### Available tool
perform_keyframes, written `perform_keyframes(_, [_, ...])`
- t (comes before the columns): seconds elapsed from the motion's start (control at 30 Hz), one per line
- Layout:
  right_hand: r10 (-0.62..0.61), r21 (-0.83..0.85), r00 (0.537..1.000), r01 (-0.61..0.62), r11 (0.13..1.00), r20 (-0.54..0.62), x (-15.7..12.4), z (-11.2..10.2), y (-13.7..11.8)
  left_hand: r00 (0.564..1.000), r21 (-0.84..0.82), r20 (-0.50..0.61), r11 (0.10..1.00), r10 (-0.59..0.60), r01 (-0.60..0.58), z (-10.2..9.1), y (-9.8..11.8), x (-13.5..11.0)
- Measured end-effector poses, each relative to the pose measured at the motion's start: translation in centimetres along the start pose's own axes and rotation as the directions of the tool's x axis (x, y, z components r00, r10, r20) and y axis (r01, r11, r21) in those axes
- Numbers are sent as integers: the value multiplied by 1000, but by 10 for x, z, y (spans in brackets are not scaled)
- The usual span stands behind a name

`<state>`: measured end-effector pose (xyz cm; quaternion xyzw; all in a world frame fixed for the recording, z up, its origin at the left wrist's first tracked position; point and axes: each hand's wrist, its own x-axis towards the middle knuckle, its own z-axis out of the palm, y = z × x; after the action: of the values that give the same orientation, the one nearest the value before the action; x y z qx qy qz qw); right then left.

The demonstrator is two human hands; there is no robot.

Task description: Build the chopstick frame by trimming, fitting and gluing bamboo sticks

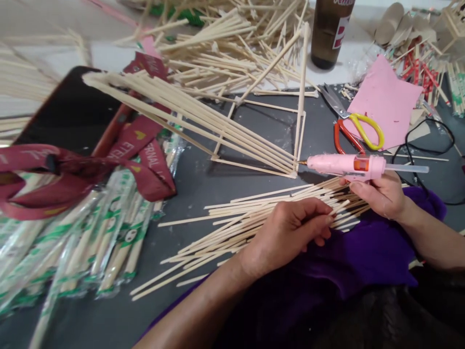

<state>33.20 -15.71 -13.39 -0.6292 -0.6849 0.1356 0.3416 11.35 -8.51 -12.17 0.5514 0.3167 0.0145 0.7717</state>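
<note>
The pink glue gun (330,165), loaded with a glue stick (407,168), is gripped by the right hand (385,194), tip at the stick frame's (218,122) corner. A thin stick (341,207) is pinched by the left hand (290,228). Paired sticks (131,235) are enclosed in clear wrappers (111,261); the bottle's (329,36) contents cannot be told.

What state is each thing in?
Left hand: fingers pinching a stick
Right hand: gripping glue gun
Stick frame: joined at corners
Glue gun: glue stick loaded, nozzle near frame
Loose sticks: unwrapped, piled
Packaged sticks: wrapped
Scissors: lying, handles apart
Bottle: upright
Lanyard: bunched
</note>
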Motion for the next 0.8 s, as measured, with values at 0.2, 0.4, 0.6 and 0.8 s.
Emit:
perform_keyframes(0.2, [-59,-30,998,59,998,5,0,1,0,998,1,1,998,55,-55,1,-1,0])
perform_keyframes(0.4, [-96,-22,994,94,995,-56,2,1,-4,996,14,7,996,89,-90,2,-3,1])
perform_keyframes(0.6, [-38,-58,998,34,998,-57,1,3,-2,996,7,0,996,86,-86,2,-3,1])
perform_keyframes(0.8, [1,-48,999,-3,999,-40,3,4,-1,996,18,-2,996,87,-87,2,-3,1])
